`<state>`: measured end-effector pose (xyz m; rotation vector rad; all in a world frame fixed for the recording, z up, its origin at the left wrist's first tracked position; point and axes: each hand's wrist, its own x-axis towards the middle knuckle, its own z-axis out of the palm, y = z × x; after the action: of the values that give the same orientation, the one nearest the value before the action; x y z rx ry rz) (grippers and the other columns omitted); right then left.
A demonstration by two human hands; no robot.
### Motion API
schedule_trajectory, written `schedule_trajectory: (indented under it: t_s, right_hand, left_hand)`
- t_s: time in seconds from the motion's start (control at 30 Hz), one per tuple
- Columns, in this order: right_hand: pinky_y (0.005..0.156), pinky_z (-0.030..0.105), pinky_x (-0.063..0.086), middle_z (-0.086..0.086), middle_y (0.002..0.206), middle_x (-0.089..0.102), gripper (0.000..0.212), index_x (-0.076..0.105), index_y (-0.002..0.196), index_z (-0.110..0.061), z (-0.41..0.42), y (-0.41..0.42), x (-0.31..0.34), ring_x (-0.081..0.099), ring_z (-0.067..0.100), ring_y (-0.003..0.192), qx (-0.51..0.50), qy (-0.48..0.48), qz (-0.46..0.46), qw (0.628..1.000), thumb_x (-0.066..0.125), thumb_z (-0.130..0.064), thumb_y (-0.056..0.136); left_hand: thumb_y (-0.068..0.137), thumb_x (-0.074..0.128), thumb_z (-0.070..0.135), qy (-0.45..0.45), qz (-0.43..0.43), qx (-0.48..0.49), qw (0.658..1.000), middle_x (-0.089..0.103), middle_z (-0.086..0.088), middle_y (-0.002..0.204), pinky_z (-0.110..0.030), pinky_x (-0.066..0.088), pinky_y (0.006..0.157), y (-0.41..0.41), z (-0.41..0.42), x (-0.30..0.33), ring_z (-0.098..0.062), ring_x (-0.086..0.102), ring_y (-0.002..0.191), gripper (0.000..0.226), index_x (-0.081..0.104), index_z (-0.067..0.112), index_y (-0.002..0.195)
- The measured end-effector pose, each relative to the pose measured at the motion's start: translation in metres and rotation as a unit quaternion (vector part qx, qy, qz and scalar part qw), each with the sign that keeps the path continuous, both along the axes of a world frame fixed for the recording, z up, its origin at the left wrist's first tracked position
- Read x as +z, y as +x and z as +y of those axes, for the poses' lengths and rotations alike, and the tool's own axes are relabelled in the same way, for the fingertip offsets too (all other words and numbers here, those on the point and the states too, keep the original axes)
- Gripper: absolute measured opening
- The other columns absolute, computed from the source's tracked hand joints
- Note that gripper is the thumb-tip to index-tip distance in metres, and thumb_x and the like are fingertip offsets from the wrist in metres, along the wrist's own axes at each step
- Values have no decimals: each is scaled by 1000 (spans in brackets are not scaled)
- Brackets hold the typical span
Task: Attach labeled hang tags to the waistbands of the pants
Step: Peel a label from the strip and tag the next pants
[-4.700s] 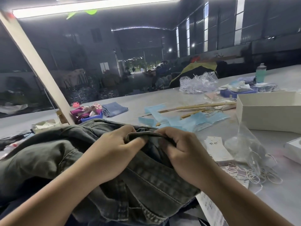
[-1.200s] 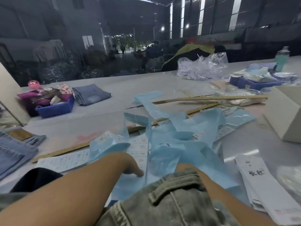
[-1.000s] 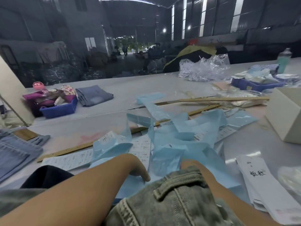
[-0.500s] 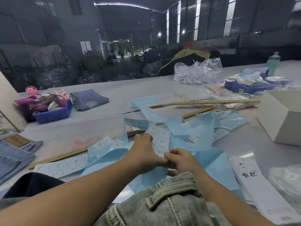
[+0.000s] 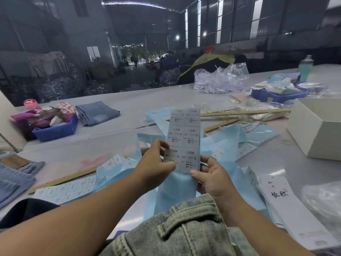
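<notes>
Head view, hands:
Left hand [image 5: 156,163]: raised over the table, thumb and curled fingers pinching the lower left edge of the label sheet [image 5: 184,141].
Right hand [image 5: 212,177]: fingers curled, thumb tip pressed on the sheet's lower right corner, gripping it from that side.

Head view, task things:
Label sheet: held upright between both hands, two columns of white stickers printed "1103#" and "XL"; its pale blue backing hangs down below the hands.
Pants [image 5: 184,231]: grey-green denim bunched at the bottom edge of the frame, a belt loop of the waistband facing up, just under the right wrist.
Hang tags [image 5: 293,206]: long white cards with black handwritten characters, lying flat on the table to the right of the right forearm.

Head view, table:
Table [image 5: 144,100]: pale grey, running across the whole frame.
Blue backing paper [image 5: 239,137]: crumpled sheets scattered behind and beside the hands, some with stickers on them.
Wooden rulers [image 5: 245,112]: one long one behind the sheet, another near the left forearm.
White box [image 5: 317,130]: open, at the right edge.
Blue trays [image 5: 57,128]: one at far left full of coloured cloth, another at far right.
Folded jeans [image 5: 97,112]: just beside the left tray.
Plastic bags [image 5: 219,78]: clear, crumpled, at the far side.
Bottle [image 5: 306,67]: pale green, standing far right.
</notes>
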<state>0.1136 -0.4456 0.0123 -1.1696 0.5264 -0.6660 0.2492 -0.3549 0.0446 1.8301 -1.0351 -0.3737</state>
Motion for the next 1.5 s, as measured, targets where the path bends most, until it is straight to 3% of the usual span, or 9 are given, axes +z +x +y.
schedule_trajectory:
  t_s: [0.13,0.27,0.33,0.57,0.77,1.07,1.2,1.37,1.5]
  right_hand:
    - [54,23,55,-5,73,74,30,56,99,-14,-4,1,-3,70,9,69,-25,-21,48,998,54,14,90]
    - [74,36,57,1,102,67,35,48,117,-16,-9,-5,-11,64,19,91,-75,-130,198,969,59,4,90]
    - [65,31,52,1,104,63,47,41,128,-18,-12,-8,-13,61,20,93,-84,-164,247,951,57,4,89]
    - [75,27,43,15,130,48,37,51,128,-4,-15,-8,-17,51,23,100,-55,-267,367,889,51,5,92]
    - [66,28,36,18,124,47,15,53,106,0,-13,-9,-18,44,26,89,-52,-272,407,870,42,1,97]
    - [72,26,35,15,137,43,17,52,112,-7,-11,-7,-13,45,21,99,-33,-251,337,907,54,-7,95]
    - [98,30,38,5,144,34,64,36,145,-7,-8,-12,-10,40,18,122,-64,-275,281,917,66,-8,89]
    - [100,39,51,-19,130,51,80,27,149,-29,-1,-12,-5,55,14,122,-34,-209,115,970,61,9,87]
    - [86,24,54,-25,133,45,75,17,149,-37,2,-7,-5,61,6,112,55,-200,128,970,57,-2,96]
  left_hand:
    - [87,52,8,133,-115,83,981,59,-9,104,-35,50,68,30,6,-5,-22,57,85,17,46,21,96]
    - [86,65,37,522,-198,46,829,41,-11,142,-36,45,98,44,26,-23,-27,49,120,67,35,13,140]
    - [91,59,41,623,-186,-19,760,42,-10,147,-32,43,99,37,28,-29,-25,49,124,72,31,8,148]
    - [88,61,27,554,-267,5,788,60,-6,108,-29,49,85,46,26,-34,-20,57,98,26,59,11,109]
    - [103,41,29,651,-218,-63,724,42,-12,148,-35,32,109,40,28,-38,-27,42,134,52,32,6,148]
    - [94,43,16,454,-246,20,856,63,-10,105,-32,49,76,42,15,-44,-21,59,91,20,60,11,101]
    - [96,51,44,386,-39,54,920,57,-2,102,-26,43,60,40,8,-51,-16,54,82,34,53,15,113]
    - [94,53,12,339,29,82,937,47,3,84,-9,36,33,29,3,-54,-8,44,67,7,51,17,97]
    - [90,51,1,282,45,150,946,56,-11,107,-30,56,67,40,7,-36,-26,60,92,25,54,10,114]
